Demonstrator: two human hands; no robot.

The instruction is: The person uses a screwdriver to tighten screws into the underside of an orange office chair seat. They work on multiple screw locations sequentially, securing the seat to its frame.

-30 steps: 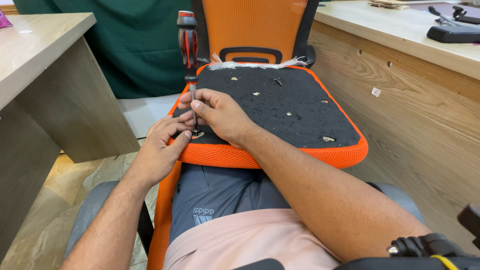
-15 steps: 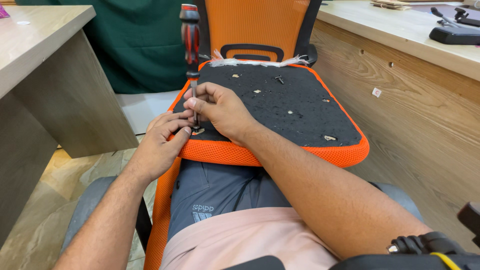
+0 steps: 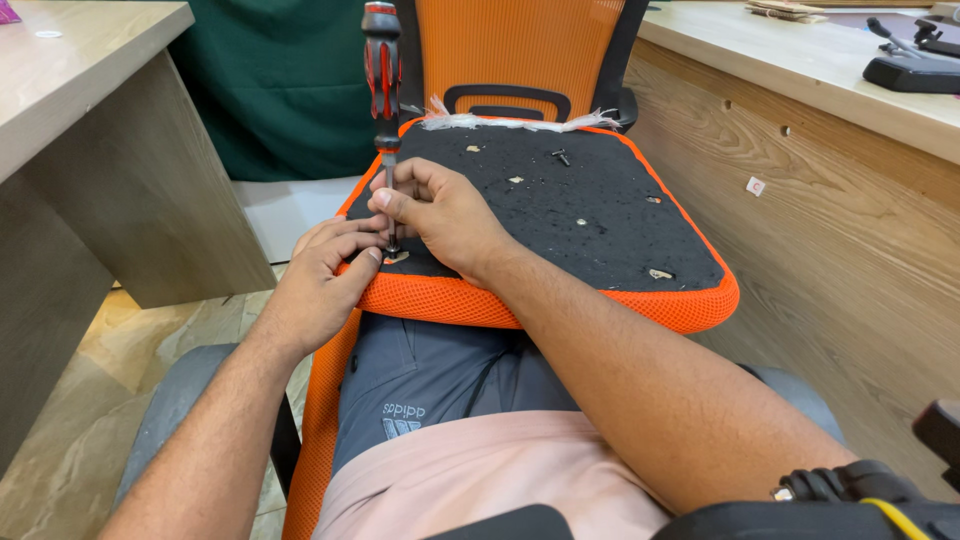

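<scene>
Screwdriver (image 3: 383, 95), red-and-black handle, is standing upright with its tip at the near-left corner of the black underside panel (image 3: 560, 205) of an orange chair seat (image 3: 520, 305). The seat is lying upside down across the person's lap, near edge toward the body.

Right hand (image 3: 440, 215) is pinching the metal shaft low down, fingers narrowly closed around it. Left hand (image 3: 320, 275) is resting just beside the tip, fingertips curled in at the seat's corner; whether it is holding a screw there cannot be told, as the fingers are hiding the spot.

Progress, as a judgement: work at this near-left corner is underway, with the tool still engaged. A loose dark screw (image 3: 561, 156) is lying on the far part of the panel, and several small pale patches (image 3: 660, 273) are showing across it where fixing points seem to be bare, so most of the panel looks unfastened. Which way the screw is going cannot be told.

Containers: none is in view; the loose screw is sitting directly on the panel.

Outward: an orange mesh chair back (image 3: 520, 50) is standing at the far side, a wooden desk (image 3: 80, 130) to the left, a wooden counter (image 3: 830, 170) to the right.
</scene>
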